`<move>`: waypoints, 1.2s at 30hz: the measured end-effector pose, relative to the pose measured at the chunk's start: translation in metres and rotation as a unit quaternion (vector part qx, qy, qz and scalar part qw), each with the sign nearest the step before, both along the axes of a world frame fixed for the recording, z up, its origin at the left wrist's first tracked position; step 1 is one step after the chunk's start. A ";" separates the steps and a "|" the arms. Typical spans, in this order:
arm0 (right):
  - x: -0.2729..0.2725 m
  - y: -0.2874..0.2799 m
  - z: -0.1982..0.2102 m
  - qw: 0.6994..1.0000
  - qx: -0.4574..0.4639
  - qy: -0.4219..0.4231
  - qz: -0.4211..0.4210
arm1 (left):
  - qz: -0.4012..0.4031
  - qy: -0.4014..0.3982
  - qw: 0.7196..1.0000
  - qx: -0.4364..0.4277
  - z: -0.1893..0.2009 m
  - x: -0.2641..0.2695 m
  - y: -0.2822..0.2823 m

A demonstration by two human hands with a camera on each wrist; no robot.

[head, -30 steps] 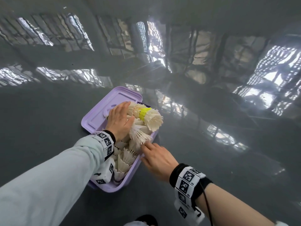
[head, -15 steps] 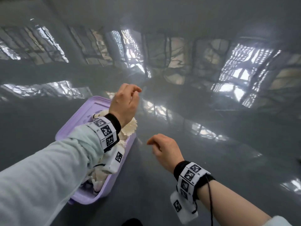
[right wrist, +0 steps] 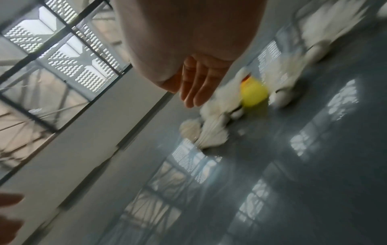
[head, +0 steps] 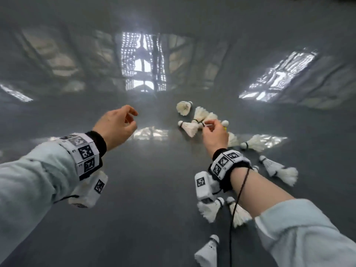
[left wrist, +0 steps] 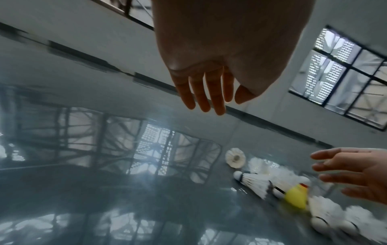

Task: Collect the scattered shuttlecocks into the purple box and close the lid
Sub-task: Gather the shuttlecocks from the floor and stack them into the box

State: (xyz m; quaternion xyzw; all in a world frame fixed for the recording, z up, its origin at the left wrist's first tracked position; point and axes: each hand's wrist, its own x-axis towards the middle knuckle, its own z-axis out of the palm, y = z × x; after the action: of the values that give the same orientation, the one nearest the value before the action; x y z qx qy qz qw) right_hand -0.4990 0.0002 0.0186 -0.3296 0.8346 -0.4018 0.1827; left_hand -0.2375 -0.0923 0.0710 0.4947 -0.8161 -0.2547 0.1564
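Observation:
Several white shuttlecocks (head: 187, 127) lie scattered on the glossy grey floor (head: 154, 189), in a far cluster and along the right side. A yellow shuttlecock (left wrist: 296, 196) sits inside that cluster, mostly hidden behind my right hand in the head view. My right hand (head: 210, 125) reaches down over the cluster with its fingers (right wrist: 194, 92) straight, at the feathers; I cannot see a grip. My left hand (head: 133, 116) hovers empty above bare floor to the left, its fingers (left wrist: 209, 99) relaxed. The purple box is out of view.
More shuttlecocks lie under and beside my right forearm, one near the bottom edge (head: 207, 253) and a pair at the right (head: 277, 170). A black cable (head: 234, 209) hangs from the right wrist. A wall with windows (left wrist: 339, 74) stands beyond the floor.
The view has swung right, away from the purple box, which left the frame. Both hands came off the box; the right hand reached out to the shuttlecock cluster.

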 end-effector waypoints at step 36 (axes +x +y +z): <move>-0.063 -0.021 -0.053 0.938 0.122 0.300 0.127 | -0.080 -0.166 0.973 0.139 -0.112 -0.134 -0.024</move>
State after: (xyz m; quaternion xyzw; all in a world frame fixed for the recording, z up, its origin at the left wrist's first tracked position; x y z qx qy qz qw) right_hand -0.5617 -0.0207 -0.0346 -0.5135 0.8443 -0.1528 0.0128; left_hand -0.3710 -0.1167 -0.0410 0.4798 -0.8242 -0.2920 -0.0726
